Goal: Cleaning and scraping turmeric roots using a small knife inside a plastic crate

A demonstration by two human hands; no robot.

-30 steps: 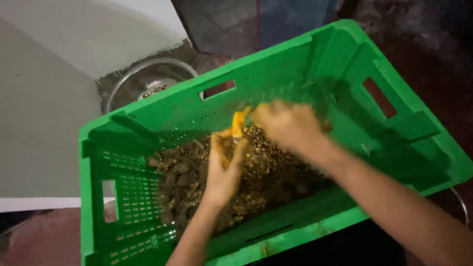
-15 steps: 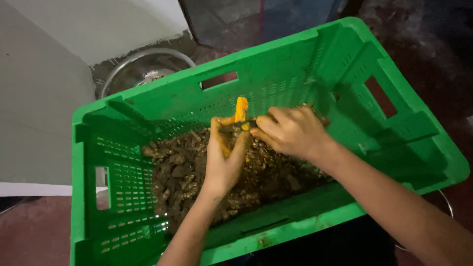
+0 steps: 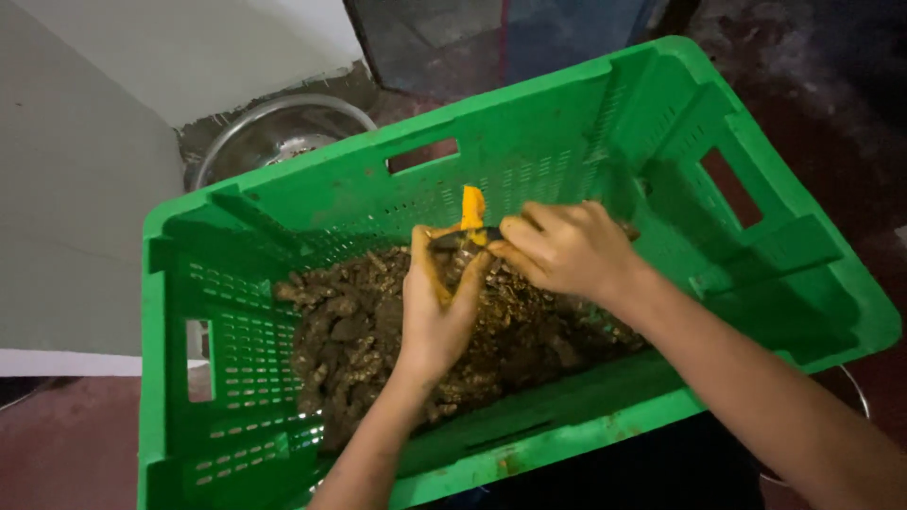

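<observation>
- The left hand (image 3: 436, 316) reaches into a large green perforated plastic crate (image 3: 529, 170); its grip is clamped on a small root piece with a bright orange cut face (image 3: 471, 208), held upright above the heap.
- The right hand (image 3: 567, 250) sits just to the right of the left grip, fingers curled shut around the handle of a small dark-bladed knife (image 3: 460, 238); the handle itself is hidden inside the fist, so only the blade shows.
- The blade runs leftward from the right grip and meets the orange piece low down, just above the left fingertips.
- Directly below both grips lies a heap of muddy brown knobbly roots (image 3: 368, 331), filling the crate's lower-left part and touching its near wall.
- The left fingers are stained yellow-orange.
- The crate is tilted, its far corner up and to the right of the grips; handle slots show in its far wall and right wall.
- Beyond the crate, up and left of the grips, a round shiny steel bowl (image 3: 274, 137) stands on the dark floor (image 3: 831, 123), partly hidden by the crate's rim.
- A pale wall (image 3: 85, 208) lies far left of the grips.
</observation>
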